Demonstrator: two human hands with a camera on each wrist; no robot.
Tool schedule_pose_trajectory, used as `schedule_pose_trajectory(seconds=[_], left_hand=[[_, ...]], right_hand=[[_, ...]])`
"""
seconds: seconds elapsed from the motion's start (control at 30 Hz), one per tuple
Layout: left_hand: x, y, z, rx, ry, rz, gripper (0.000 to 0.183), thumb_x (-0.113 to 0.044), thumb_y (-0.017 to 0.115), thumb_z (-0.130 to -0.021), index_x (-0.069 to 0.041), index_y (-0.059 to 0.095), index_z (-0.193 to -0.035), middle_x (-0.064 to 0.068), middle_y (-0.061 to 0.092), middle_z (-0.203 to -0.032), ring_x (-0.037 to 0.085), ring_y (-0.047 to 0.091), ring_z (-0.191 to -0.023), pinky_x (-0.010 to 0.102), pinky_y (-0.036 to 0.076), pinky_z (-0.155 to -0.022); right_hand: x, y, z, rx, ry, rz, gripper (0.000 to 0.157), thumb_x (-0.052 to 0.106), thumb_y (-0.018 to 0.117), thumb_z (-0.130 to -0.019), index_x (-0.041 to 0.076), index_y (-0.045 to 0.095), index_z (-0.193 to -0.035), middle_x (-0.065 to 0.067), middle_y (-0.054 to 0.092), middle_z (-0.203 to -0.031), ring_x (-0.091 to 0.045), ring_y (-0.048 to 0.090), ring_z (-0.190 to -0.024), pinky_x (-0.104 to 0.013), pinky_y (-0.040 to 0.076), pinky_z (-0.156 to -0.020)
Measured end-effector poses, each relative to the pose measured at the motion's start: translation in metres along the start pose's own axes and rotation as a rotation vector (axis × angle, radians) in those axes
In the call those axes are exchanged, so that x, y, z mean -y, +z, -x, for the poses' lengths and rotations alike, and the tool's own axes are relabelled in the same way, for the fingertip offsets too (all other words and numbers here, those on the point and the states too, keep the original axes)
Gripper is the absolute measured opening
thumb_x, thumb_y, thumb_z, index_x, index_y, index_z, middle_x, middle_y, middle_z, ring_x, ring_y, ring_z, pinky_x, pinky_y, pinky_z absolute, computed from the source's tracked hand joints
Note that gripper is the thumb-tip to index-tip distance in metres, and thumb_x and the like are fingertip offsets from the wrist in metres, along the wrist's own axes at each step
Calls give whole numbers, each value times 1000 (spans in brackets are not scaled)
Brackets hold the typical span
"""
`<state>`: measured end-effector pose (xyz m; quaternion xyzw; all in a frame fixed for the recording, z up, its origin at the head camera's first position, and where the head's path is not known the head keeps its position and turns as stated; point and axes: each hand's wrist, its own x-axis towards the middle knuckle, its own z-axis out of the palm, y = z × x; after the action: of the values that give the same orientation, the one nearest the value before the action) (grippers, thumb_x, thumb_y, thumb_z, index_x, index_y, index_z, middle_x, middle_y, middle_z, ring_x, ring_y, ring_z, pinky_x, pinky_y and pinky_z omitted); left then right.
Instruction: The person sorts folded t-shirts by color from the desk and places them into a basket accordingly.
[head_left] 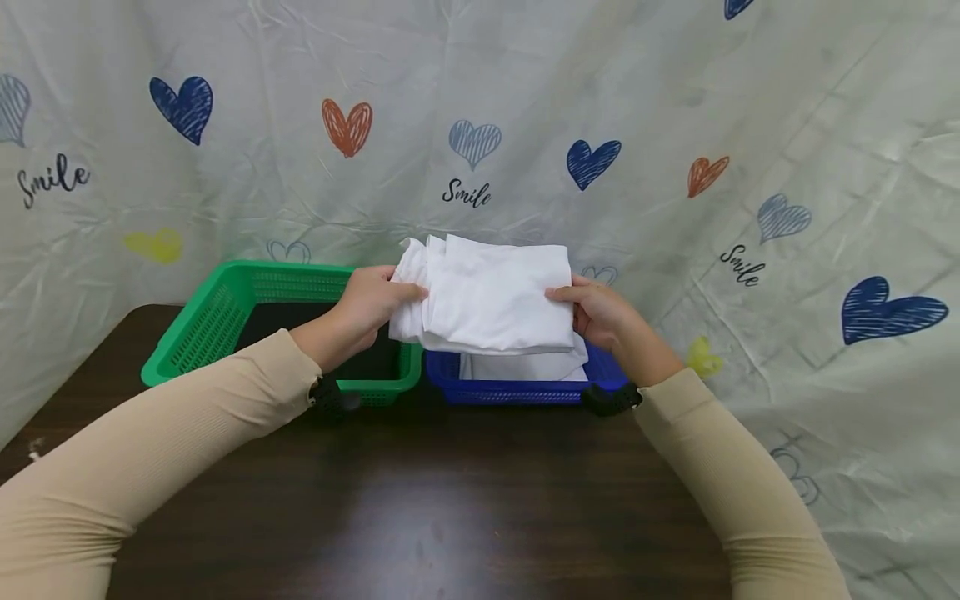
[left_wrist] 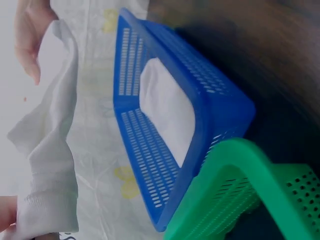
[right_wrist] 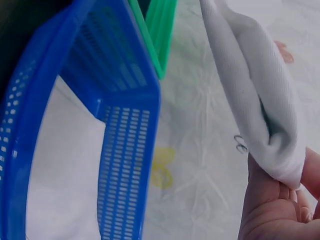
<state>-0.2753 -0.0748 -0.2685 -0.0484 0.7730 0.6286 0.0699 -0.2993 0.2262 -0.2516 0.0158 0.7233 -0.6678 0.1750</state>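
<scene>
Both hands hold a folded white cloth (head_left: 498,296) level above the blue basket (head_left: 510,393). My left hand (head_left: 365,304) pinches its left end, thumb on top, where the layers look ribbed and bunched. At the other end, my right hand (head_left: 600,310) grips the edge between thumb and fingers. The right wrist view shows the folded layers of the cloth (right_wrist: 260,95) just past the right fingertips. Inside the blue basket lies another white folded cloth (left_wrist: 165,107), partly covered in the head view by the held one.
Left of the blue basket stands a green basket (head_left: 378,386) with a dark bottom, its rim close against the blue one. Both rest on a dark brown table (head_left: 420,500). Behind hangs a pale curtain (head_left: 525,67) printed with hearts and "Smile".
</scene>
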Motion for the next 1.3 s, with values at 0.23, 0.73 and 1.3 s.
schedule_pose_trajectory(seconds=[0.23,0.73,1.3], left_hand=[[-10,11,-10,-18,8,25,49,-11,69,-91,-5,58,-139,14,59,-140,28,61,-116,43,54,-101],[-19,39,-34,-46,43,115,44,-5,70,-89,-2,63,-132,13,59,-140,23,57,-118,37,51,-102],[-23,64,-55,-100,49,144,56,-2,70,-88,-3,54,-142,13,53,-147,26,49,-136,36,46,-111]], right_hand=[[5,-14,-8,38,-11,25,59,12,44,-106,9,19,-159,14,71,-88,-3,71,-79,-20,59,-70],[17,-34,-22,-49,36,-35,64,12,45,-105,21,16,-161,12,66,-95,-4,69,-79,-21,58,-70],[31,-44,-33,-152,140,-57,67,15,45,-105,40,13,-159,5,31,-162,-7,62,-88,-25,55,-74]])
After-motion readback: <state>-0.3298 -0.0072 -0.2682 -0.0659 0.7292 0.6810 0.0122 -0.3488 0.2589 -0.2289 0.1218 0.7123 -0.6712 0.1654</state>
